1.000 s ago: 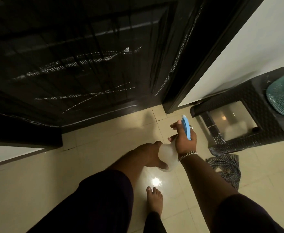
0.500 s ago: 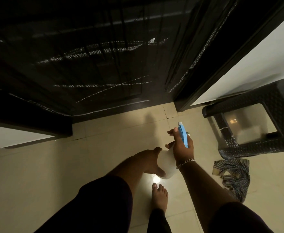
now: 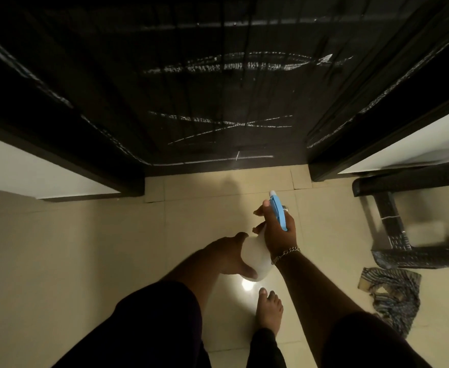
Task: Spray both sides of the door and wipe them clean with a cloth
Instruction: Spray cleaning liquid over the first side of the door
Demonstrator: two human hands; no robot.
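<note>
While we stand barefoot on the tiles, this is what we see, from nearest to farthest:

Foot: our bare foot (image 3: 269, 309) rests on the floor (image 3: 72, 248) just below the fingers of both hands, beside a bright glare spot on the tile.

Left hand: our left hand (image 3: 228, 257) cups the base of the spray bottle (image 3: 255, 257), its fingers curled round the white body from the left and its thumb under the bottom edge.

Right hand: our right hand (image 3: 280, 231) grips the bottle's neck, fingers wrapped in front under the blue spray head (image 3: 278, 212); a chain bracelet (image 3: 285, 254) sits on that wrist.

Spray bottle: held by both hands, nozzle pointing away from our fingers toward the door.

Cloth: a striped cloth (image 3: 393, 296) lies crumpled on the floor, well apart to the right of our right-hand fingers, untouched.

Stool: a dark woven stool (image 3: 393, 235) stands just beyond the cloth.

Door: the dark door (image 3: 218, 88) stands beyond our fingertips, shut in its frame, with pale streaks across its face.
</note>
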